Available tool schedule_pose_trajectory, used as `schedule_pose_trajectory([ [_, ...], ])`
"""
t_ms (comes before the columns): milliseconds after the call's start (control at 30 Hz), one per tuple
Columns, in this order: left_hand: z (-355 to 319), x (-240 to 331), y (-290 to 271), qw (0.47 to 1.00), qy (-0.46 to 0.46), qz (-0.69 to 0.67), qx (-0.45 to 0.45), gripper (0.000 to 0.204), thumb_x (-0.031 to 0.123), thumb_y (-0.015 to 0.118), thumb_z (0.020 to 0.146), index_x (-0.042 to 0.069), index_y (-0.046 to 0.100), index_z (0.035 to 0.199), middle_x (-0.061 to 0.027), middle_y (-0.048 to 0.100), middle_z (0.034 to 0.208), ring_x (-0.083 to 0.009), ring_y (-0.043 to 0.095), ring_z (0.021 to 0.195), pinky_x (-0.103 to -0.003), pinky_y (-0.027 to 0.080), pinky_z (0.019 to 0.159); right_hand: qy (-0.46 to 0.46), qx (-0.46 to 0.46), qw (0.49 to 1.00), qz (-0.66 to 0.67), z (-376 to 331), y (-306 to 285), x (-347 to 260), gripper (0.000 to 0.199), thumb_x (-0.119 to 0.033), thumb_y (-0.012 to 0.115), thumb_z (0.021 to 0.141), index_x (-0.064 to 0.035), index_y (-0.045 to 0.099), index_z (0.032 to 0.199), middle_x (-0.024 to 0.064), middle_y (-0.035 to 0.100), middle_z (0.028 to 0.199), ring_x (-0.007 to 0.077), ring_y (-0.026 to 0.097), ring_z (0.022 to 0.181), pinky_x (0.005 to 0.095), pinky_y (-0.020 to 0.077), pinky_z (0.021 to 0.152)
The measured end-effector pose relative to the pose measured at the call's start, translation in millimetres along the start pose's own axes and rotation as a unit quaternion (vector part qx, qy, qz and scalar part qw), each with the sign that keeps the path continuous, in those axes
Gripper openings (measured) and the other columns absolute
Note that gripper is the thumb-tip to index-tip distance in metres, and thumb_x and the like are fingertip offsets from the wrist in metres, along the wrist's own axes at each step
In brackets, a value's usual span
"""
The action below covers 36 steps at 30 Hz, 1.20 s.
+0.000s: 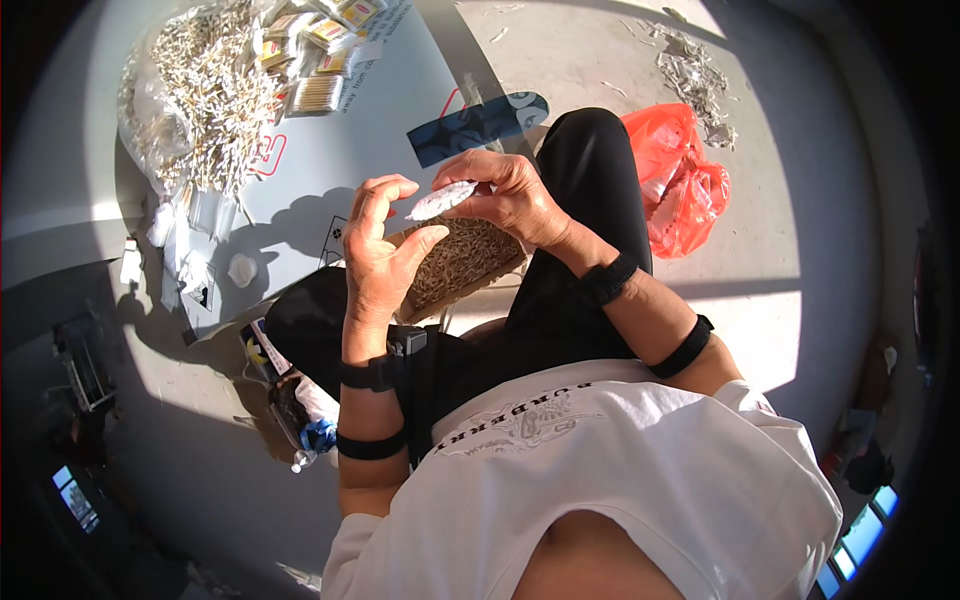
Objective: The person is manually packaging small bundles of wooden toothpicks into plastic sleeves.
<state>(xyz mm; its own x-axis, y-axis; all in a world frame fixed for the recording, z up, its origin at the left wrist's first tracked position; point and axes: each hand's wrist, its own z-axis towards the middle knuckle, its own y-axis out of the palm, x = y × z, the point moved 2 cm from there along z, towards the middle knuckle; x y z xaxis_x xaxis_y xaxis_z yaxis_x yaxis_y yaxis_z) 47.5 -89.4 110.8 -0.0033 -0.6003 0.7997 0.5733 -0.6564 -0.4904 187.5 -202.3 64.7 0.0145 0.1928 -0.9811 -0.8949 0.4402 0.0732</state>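
Note:
My right hand [510,195] pinches a small white packet [440,200] by one end and holds it level above my lap. Just to its left, my left hand [378,245] is raised with fingers spread, fingertips close to the packet's other end. Below both hands, a shallow cardboard box [460,262] filled with thin pale sticks rests on my knees. I sit on the floor in black trousers and a white shirt, with dark bands on both wrists and forearms.
A large heap of pale sticks [215,95] and several small filled boxes [320,50] lie on a grey sheet [370,120] ahead. A red plastic bag [680,180] sits right of my knee. Small bottles and packets [205,260] lie at the left.

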Motion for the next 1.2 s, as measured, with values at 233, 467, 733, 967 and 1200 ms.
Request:
schedule_pose_trajectory([
  [233, -2, 17, 2, 0.999, 0.014, -0.011, 0.033, 0.036, 0.003, 0.08, 0.065, 0.001, 0.061, 0.095, -0.0114, 0.062, 0.097, -0.0271, 0.061, 0.09, -0.036, 0.05, 0.08, -0.019, -0.001, 1.0, -0.006, -6, 7, -29, 0.024, -0.002, 0.076, 0.076, -0.0017, 0.07, 0.098, 0.0061, 0.068, 0.095, 0.0177, 0.062, 0.089, 0.0295, 0.0503, 0.08],
  [467, -8, 28, -1, 0.998, 0.031, -0.001, 0.062, 0.032, 0.001, 0.079, 0.065, 0.0, 0.063, 0.093, -0.0113, 0.062, 0.093, -0.0261, 0.061, 0.087, -0.035, 0.051, 0.077, -0.011, -0.033, 0.999, -0.025, -11, 10, -38, 0.028, 0.003, 0.07, 0.078, -0.0009, 0.067, 0.105, 0.0081, 0.065, 0.106, 0.0165, 0.061, 0.098, 0.0276, 0.0479, 0.086],
  [733, -18, 45, -7, 0.992, 0.065, 0.013, 0.103, 0.03, -0.003, 0.076, 0.068, 0.0, 0.064, 0.096, -0.0094, 0.062, 0.097, -0.0212, 0.06, 0.09, -0.032, 0.05, 0.079, -0.087, -0.017, 0.995, -0.05, -20, 21, -57, 0.032, 0.008, 0.065, 0.078, -0.0014, 0.067, 0.108, 0.0106, 0.065, 0.111, 0.0188, 0.062, 0.104, 0.0304, 0.0502, 0.089],
  [967, -29, 47, -10, 0.991, 0.071, 0.007, 0.114, 0.031, -0.005, 0.076, 0.067, 0.0, 0.065, 0.096, -0.0094, 0.062, 0.098, -0.0209, 0.06, 0.09, -0.032, 0.05, 0.079, -0.055, -0.02, 0.998, -0.016, -28, 29, -57, 0.029, 0.008, 0.065, 0.081, -0.0008, 0.066, 0.109, 0.009, 0.066, 0.112, 0.0161, 0.062, 0.104, 0.029, 0.05, 0.09],
  [1200, -37, 57, -10, 0.988, 0.084, 0.034, 0.126, 0.031, -0.005, 0.075, 0.068, 0.001, 0.064, 0.097, -0.0087, 0.062, 0.097, -0.02, 0.06, 0.09, -0.031, 0.049, 0.08, -0.038, -0.02, 0.998, 0.046, -36, 35, -56, 0.028, 0.008, 0.065, 0.083, 0.0002, 0.066, 0.109, 0.0082, 0.065, 0.112, 0.0151, 0.061, 0.105, 0.0288, 0.0501, 0.09],
])
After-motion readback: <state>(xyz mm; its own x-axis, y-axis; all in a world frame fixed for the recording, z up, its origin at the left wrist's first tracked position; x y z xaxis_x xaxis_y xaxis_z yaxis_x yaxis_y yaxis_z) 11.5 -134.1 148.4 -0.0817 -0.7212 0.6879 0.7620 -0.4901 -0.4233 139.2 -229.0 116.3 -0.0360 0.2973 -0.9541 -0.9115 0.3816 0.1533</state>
